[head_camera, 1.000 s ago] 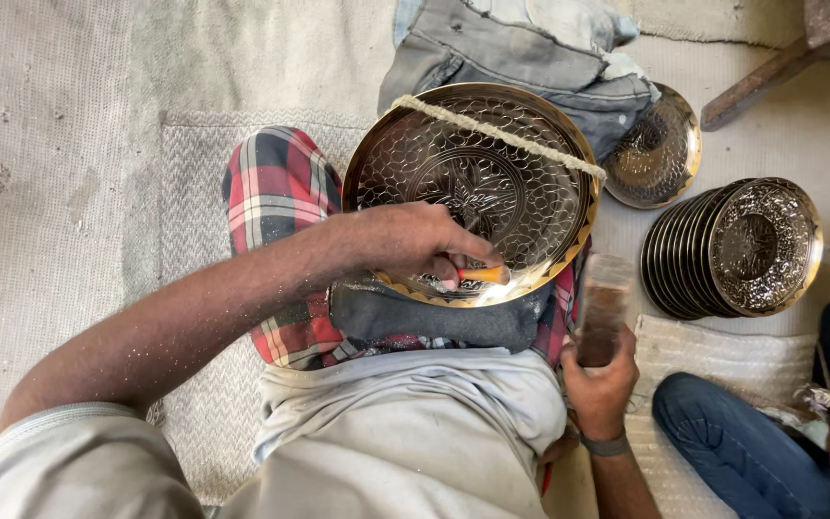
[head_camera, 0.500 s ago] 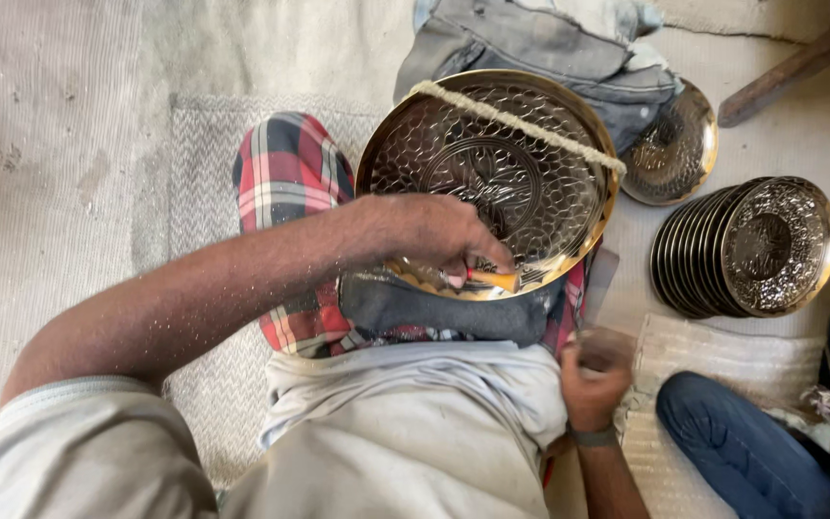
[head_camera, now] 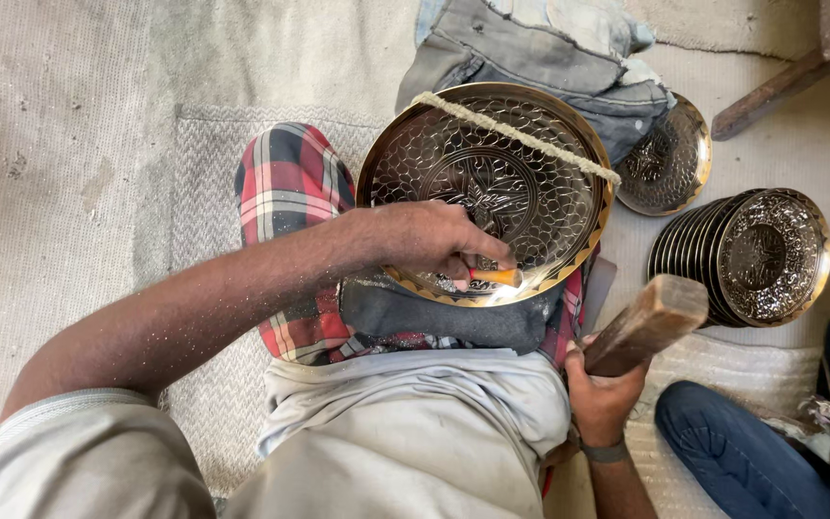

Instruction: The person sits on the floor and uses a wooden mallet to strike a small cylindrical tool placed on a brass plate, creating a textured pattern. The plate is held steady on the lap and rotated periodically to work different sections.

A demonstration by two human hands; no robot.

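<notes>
A large round engraved brass tray (head_camera: 530, 125) rests tilted on my lap over a dark cloth pad (head_camera: 434, 317), with a rope (head_camera: 516, 135) stretched across its upper part. My left hand (head_camera: 429, 235) lies on the tray's lower rim and grips a small orange-handled chisel (head_camera: 497, 277) against the metal. My right hand (head_camera: 602, 389) is closed around a wooden mallet (head_camera: 646, 322), raised to the right of the tray.
A stack of several smaller engraved plates (head_camera: 751, 255) stands at the right, and another plate (head_camera: 670, 159) leans under folded denim cloth (head_camera: 540, 48). A leg in blue jeans (head_camera: 732, 447) is at lower right. A woven mat (head_camera: 208, 154) covers the floor.
My right hand has lifted the wooden mallet up into view beside the tray. My left hand stays on the chisel at the tray's lower rim.
</notes>
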